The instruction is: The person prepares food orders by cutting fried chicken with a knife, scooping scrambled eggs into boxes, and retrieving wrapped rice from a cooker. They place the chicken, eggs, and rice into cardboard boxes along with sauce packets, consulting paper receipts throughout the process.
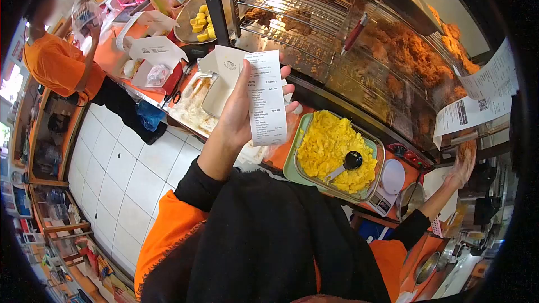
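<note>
- One printed receipt (267,101) grasped in left hand (240,101), lying across palm, fingertips showing past its edge.
- One right hand (460,171); grip cannot be told.
- One black scoop (353,160) seen in one tray (291,164).
- One co-worker (62,64) beyond.

From lower centre we can reach over the yellow food tray (382,161), where a black scoop (352,160) stands in our way. Above it the display case frame (351,108) bars us; at right, paper slips (477,113) do.
</note>
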{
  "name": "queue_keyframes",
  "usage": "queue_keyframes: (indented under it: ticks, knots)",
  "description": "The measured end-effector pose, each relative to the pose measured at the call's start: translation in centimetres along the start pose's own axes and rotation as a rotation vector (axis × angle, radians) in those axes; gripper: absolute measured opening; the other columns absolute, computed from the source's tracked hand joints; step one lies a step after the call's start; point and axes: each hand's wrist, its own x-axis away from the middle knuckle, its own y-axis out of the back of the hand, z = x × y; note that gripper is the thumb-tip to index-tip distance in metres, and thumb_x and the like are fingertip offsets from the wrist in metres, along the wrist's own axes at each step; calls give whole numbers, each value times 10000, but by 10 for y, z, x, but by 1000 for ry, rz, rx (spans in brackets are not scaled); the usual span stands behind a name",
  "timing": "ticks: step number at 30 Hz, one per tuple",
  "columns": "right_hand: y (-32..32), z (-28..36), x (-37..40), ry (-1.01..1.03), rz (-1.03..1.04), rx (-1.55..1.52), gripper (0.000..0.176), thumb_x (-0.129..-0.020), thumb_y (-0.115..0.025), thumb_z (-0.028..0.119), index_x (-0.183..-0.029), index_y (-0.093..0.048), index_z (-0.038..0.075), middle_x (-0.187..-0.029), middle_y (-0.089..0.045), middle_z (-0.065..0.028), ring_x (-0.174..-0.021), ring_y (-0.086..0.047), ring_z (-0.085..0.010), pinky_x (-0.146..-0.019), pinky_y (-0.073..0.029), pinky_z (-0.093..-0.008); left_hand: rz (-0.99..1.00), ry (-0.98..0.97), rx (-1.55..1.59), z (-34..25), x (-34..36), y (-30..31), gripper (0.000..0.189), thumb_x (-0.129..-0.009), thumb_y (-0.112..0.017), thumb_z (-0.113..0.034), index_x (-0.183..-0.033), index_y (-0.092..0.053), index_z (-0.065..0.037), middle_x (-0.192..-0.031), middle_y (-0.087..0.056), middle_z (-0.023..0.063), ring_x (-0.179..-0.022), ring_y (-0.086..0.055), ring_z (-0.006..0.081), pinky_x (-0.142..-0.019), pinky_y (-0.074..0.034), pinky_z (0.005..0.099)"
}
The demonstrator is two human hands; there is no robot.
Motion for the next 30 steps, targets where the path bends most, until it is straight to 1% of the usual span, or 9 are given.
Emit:
queue_keyframes:
  ticks: [6,7,9,12,15,22,23,25,30]
  knots:
    - [29,-2,4,-20,-13,-156,462,-819,-684,127,-1217,-498,-18,-1239,-514,-167,-1122,-519,-309,-909,-498,-456,-16,-30,39,-3,5,6,567,-938,-385,-530,-1346,-407,-136,-1151,-571,40,-944,-596,193,-845,-511,438]
    - [30,-13,5,131,31,138,394,-834,-656,122,-1180,-530,-16,-1212,-525,-163,-1094,-530,-302,-912,-497,-443,16,-35,79,-3,6,13,558,-937,-400,-520,-1340,-412,-134,-1148,-572,39,-942,-598,192,-841,-515,430]
    - [41,-2,13,-22,-6,134,230,-890,-550,143,-1059,-619,4,-1158,-551,-165,-1032,-550,-292,-911,-489,-406,-22,-51,39,-2,6,11,534,-935,-444,-483,-1327,-420,-121,-1146,-571,33,-915,-601,185,-805,-531,398]
    - [67,-9,52,774,17,1316,404,-829,-566,74,-1233,-544,88,-1205,-559,-124,-1153,-487,-316,-986,-386,-425,-34,-91,-15,-2,8,16,535,-950,-447,-429,-1382,-358,-126,-1115,-587,10,-898,-593,159,-798,-536,365]
    - [-2,59,100,-55,-217,-118,445,-848,-615,146,-1249,-485,5,-1119,-568,-129,-1054,-548,-230,-921,-433,-361,-34,-106,42,2,10,26,542,-974,-412,-380,-1432,-270,-128,-1167,-567,70,-939,-601,181,-807,-540,383]
    - [-32,111,149,14,154,289,423,-855,-599,172,-1207,-499,-39,-1051,-566,-92,-870,-561,-149,-764,-455,-257,-121,-120,-99,-4,21,42,507,-962,-440,-343,-1373,-365,-55,-1106,-601,50,-882,-616,168,-746,-556,359]
    - [-37,114,154,-32,223,286,417,-851,-598,170,-1199,-502,-38,-1038,-565,-87,-862,-553,-142,-762,-451,-252,-167,-86,-57,-7,23,49,533,-935,-468,-450,-1362,-398,-139,-1108,-590,20,-907,-588,166,-796,-535,386]
    - [-47,116,163,-120,364,264,401,-839,-596,167,-1175,-511,-36,-1010,-563,-77,-846,-539,-130,-758,-445,-245,-123,-94,16,-13,28,54,544,-924,-483,-466,-1354,-408,-141,-1108,-590,21,-913,-593,176,-833,-512,402]
    - [-164,159,218,-457,1080,168,255,-795,-599,153,-972,-537,-20,-871,-467,-57,-667,-536,-108,-578,-443,-186,-191,-169,90,-51,63,75,566,-911,-463,-525,-1339,-421,-157,-1139,-556,30,-966,-559,191,-880,-484,429]
